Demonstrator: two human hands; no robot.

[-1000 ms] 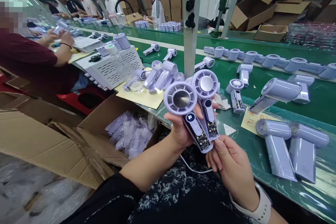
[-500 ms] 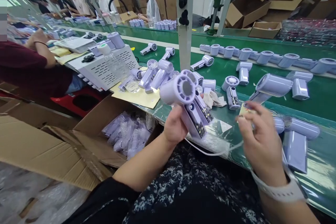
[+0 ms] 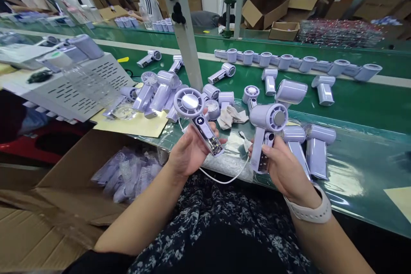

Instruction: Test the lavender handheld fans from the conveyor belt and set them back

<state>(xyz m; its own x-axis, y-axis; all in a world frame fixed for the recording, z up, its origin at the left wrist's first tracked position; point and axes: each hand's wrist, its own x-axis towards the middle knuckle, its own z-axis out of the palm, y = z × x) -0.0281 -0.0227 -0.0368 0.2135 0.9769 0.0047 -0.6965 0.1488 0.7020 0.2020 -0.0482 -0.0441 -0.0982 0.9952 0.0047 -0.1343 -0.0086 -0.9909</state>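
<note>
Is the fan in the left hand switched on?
On: the handheld fan in the left hand shows a lit display on its handle.

Person's own body, seen from above. Both forearms bare from the elbow down; no gloves on the left hand [image 3: 189, 154] or the right hand [image 3: 285, 169]. Fingernails short and unpainted, as far as visible.

Right wrist: a watch band [image 3: 310, 212], off-white, smooth and matte, fitting closely; the watch face is turned away and cannot be seen.

Left arm: a plain black sleeve [image 3: 99, 261] shows at the elbow, at the bottom edge.

Lap and torso: a dark garment [image 3: 221, 231], black ground with a small scattered floral print in pale grey-white, fabric loosely creased. No rings or bracelets visible.
</note>
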